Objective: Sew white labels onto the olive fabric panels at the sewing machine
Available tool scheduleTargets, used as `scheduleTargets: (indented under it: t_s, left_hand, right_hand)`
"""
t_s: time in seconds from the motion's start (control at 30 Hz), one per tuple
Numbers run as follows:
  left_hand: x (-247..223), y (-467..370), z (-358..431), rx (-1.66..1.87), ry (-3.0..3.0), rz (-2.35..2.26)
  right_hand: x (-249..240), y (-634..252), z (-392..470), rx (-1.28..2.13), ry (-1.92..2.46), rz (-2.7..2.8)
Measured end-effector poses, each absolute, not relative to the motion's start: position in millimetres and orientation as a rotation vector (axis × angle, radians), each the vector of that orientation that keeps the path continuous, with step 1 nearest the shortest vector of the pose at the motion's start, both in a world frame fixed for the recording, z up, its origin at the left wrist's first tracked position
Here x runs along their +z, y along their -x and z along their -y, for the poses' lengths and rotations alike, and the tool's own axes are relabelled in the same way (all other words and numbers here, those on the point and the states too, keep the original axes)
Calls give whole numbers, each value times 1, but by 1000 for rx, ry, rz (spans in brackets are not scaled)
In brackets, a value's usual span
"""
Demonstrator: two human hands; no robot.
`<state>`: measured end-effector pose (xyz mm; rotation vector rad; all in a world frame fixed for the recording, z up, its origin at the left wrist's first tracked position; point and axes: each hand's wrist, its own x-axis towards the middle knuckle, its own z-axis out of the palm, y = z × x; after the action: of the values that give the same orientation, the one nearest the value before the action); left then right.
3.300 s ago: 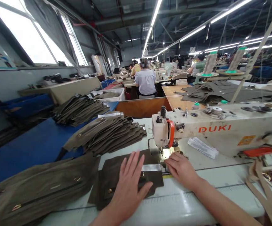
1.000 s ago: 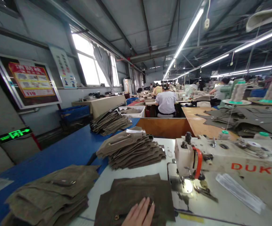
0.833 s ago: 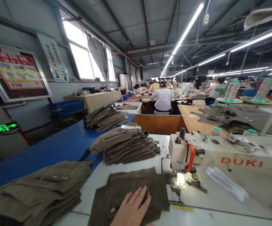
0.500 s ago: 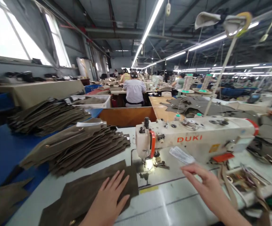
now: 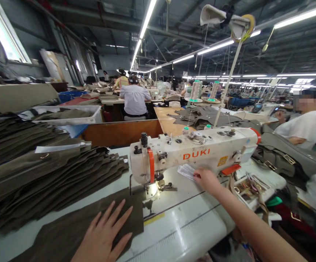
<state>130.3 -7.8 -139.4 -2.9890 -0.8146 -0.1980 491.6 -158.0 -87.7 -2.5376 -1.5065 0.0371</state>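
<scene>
My left hand [image 5: 105,231] lies flat with spread fingers on a dark olive fabric piece [image 5: 65,229] at the front left of the machine table. My right hand [image 5: 207,180] has its fingers pinched at the right end of a white strip bundle [image 5: 186,171], which lies on the machine bed under the arm. The white sewing machine [image 5: 171,156] stands just beyond both hands, its needle area lit. The fabric's right edge is close to the needle plate, in front and to the left of it.
Stacked olive pieces [image 5: 54,178] lie left, with a white strip [image 5: 58,147] on top. A parts tray [image 5: 256,189] sits right of the machine. Behind are a white bin [image 5: 96,115] and a seated person [image 5: 134,98]. Another person [image 5: 305,123] is at the right.
The view has turned right. My right hand has moved onto the white strip bundle and closed its fingers at its end. My left hand remains spread on the fabric.
</scene>
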Motion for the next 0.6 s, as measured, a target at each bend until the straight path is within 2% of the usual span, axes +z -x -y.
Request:
scheduleTargets:
  t_s: [0.6]
  left_hand:
    - [-140, -138, 2, -274, 2982, 825]
  right_hand:
    - [-79, -487, 159, -46, 2542, 1415]
